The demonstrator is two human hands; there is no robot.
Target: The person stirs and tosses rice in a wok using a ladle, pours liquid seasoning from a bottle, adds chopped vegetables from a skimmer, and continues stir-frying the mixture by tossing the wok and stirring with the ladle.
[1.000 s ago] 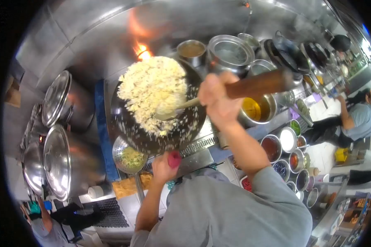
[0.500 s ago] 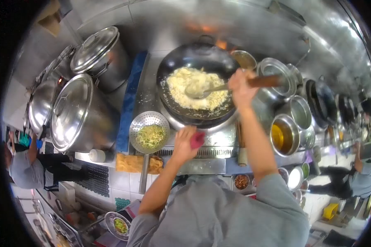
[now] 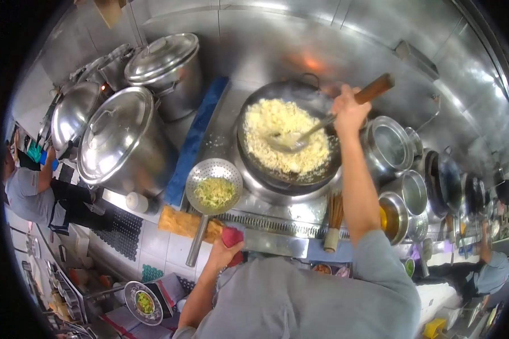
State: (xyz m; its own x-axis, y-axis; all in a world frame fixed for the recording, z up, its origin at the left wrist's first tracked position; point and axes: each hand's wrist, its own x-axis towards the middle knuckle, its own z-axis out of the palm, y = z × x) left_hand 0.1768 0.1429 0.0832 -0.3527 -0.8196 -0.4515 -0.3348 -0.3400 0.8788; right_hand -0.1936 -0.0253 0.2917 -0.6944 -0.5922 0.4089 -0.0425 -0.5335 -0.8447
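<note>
My right hand is closed around the handle of a ladle with a wooden grip. The ladle's bowl rests among pale fried rice with yellow, egg-like bits in a black wok. Down by the stove's front edge, my left hand clutches a folded red cloth, apart from the wok. Close to that hand is the handle of a perforated strainer, which holds shredded pale-green vegetables.
Large lidded pots stand at left beyond a blue cloth strip. A bamboo brush lies right of the burner, near metal bowls. Co-workers stand far left and far right. Behind me is a plate of chopped greens.
My left hand with the red cloth has moved from the wok's front edge down and left. My right hand keeps the ladle in the rice. The view has turned slightly.
</note>
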